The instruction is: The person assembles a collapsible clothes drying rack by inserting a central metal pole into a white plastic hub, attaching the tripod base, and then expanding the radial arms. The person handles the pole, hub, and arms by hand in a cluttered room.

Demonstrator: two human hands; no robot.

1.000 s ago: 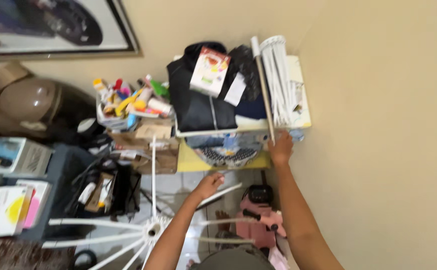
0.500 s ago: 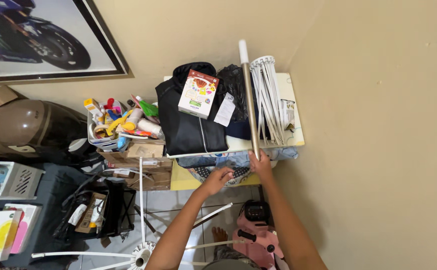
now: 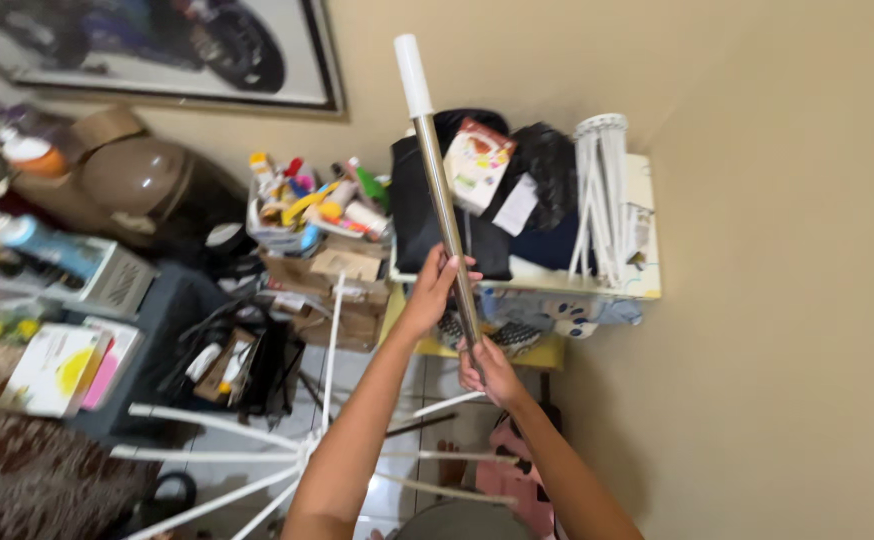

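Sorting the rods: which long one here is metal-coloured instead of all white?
The steel pole with a white cap, gripped by left hand and right hand.

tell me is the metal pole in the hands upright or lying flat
Nearly upright, leaning slightly left at the top. The metal pole rises from the right hand past the left hand, its white cap uppermost against the wall.

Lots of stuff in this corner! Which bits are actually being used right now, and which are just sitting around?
In use:
metal pole, gripped by left hand and right hand

Just lying about:
white rod bundle
black bag
small printed box
bin of bottles
framed picture
white spoked base
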